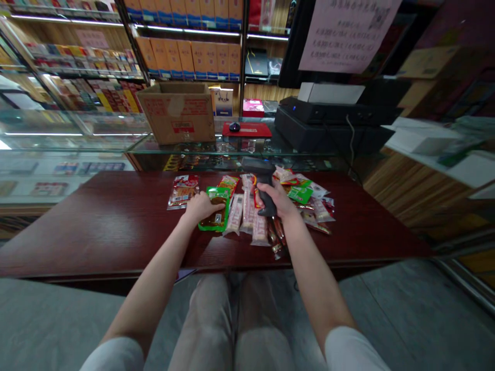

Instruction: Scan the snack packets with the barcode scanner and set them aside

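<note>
My right hand [279, 200] is wrapped round the handle of a black barcode scanner [266, 201], its head turned away from me above the snack packs. My left hand [202, 208] grips a green-edged snack packet [215, 220] at its left side, thumb across the front. Just left of that hand lies a clear and red snack packet [183, 190]. Several white wrapped snack bars [247, 214] lie between my hands, with a red and green packet [229, 183] behind them. To the right of the scanner is a loose pile of packets [305, 196].
The dark red wooden table [116, 226] spreads to both sides. Behind it, a glass counter [232, 149] carries an open cardboard box [178, 113], a mouse [234, 127] on a red mat [255, 131], and a black machine [332, 123]. Stocked shelves [189, 31] rise behind.
</note>
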Action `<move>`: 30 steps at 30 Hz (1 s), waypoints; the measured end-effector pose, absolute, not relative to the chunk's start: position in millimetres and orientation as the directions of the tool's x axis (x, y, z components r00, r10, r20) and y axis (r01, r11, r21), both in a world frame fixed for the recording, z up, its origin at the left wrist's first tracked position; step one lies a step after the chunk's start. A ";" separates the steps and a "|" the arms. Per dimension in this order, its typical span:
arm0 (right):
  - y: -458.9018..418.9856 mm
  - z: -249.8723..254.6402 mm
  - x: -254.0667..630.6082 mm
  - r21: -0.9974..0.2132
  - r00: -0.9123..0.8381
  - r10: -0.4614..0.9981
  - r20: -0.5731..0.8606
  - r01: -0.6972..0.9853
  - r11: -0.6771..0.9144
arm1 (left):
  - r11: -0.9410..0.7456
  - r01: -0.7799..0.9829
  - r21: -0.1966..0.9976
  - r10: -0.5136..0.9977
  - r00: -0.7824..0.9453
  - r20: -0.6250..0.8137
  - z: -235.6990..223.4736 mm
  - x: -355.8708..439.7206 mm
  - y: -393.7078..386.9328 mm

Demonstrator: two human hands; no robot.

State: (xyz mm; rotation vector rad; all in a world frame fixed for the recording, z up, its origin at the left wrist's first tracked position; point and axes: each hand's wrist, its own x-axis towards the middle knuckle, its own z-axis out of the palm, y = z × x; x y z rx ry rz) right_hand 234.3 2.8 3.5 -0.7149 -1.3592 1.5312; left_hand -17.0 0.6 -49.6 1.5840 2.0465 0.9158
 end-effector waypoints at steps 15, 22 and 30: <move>-1.2 -24.4 230.5 -0.941 -0.363 0.921 0.141 -0.338 0.010 | -0.364 -0.294 0.884 0.814 -0.562 0.148 -63.7 -38.6 17.3; 2.4 -27.4 226.2 -0.982 -0.407 0.911 0.069 -0.191 -0.010 | -0.373 -0.537 0.757 0.838 -0.545 0.026 -65.7 -43.5 24.2; 3.3 -26.0 222.1 -0.995 -0.477 0.879 0.007 -0.089 -0.041 | -0.409 -0.603 0.685 0.850 -0.524 0.046 -71.2 -54.7 30.0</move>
